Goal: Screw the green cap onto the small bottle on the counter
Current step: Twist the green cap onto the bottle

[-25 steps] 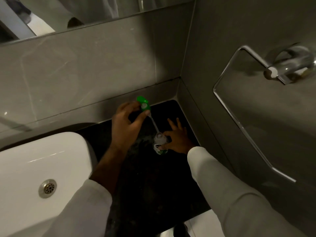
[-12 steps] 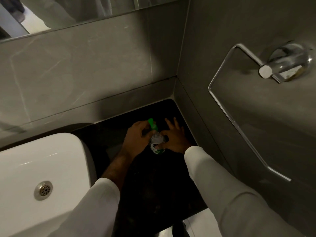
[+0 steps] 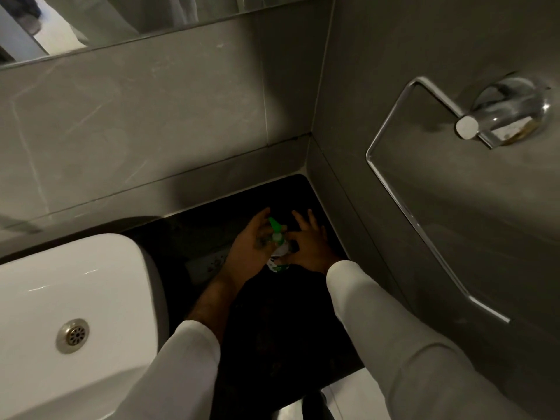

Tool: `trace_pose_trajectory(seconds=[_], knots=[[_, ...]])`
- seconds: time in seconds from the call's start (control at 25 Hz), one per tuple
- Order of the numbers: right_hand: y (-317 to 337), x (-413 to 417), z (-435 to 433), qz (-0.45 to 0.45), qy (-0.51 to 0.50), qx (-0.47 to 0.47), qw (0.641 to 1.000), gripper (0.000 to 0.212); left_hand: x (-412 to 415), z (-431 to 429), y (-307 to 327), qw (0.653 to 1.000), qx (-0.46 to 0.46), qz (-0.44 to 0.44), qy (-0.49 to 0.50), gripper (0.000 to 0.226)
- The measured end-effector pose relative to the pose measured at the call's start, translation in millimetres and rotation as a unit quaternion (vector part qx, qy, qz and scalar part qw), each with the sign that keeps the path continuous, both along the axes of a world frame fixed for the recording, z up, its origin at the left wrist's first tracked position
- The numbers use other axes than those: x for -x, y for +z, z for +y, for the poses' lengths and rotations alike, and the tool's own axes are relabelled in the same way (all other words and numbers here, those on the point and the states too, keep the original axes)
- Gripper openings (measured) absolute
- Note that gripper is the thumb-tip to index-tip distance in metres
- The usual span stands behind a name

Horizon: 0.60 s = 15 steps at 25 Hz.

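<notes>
A small clear bottle [image 3: 277, 262] with a green-and-white label stands on the dark counter [image 3: 291, 328] near the corner of the two walls. The green cap [image 3: 275, 226] sits on top of the bottle's neck, its spout pointing up and away. My left hand [image 3: 251, 250] grips the cap from the left with thumb and fingers. On the right, my right hand [image 3: 309, 247] holds the bottle's body, its fingers spread upward. Most of the bottle is hidden between the two hands.
A white basin [image 3: 69, 298] with a metal drain [image 3: 72, 335] fills the lower left. Grey tiled walls close in behind and on the right, where a chrome towel ring [image 3: 424, 189] is mounted. A mirror [image 3: 91, 19] runs along the top.
My left hand has brought the green cap, with its tube, down from above into the bottle; the cap now rests on the neck. My right hand has stayed on the bottle.
</notes>
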State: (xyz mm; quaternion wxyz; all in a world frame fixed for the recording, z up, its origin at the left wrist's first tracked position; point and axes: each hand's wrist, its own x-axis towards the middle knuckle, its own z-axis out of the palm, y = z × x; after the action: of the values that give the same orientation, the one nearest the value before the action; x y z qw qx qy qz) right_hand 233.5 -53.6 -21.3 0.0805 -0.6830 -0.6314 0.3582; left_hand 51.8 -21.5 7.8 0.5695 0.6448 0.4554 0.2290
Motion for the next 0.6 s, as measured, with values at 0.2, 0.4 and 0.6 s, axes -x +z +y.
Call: trace_pose_trajectory(seconds=[0.2,0.4,0.6], knots=[[1.2,1.1,-2.4,0.022,-0.009,-0.001,1.000,0.055,-1.1,-4.8,1.2,0.992,-0.042,0.085,0.080,0.079],[3.6,-0.3,1.4,0.011,-0.015,0.009,1.000,0.056,1.7,-0.6,-1.0,0.990,-0.084,0.084,0.082,0.042],[1.7,7.5,4.3,0.014,-0.018,-0.005,1.000,0.049,-6.5,5.7,-1.5,0.977,-0.113,0.148,0.101,0.037]])
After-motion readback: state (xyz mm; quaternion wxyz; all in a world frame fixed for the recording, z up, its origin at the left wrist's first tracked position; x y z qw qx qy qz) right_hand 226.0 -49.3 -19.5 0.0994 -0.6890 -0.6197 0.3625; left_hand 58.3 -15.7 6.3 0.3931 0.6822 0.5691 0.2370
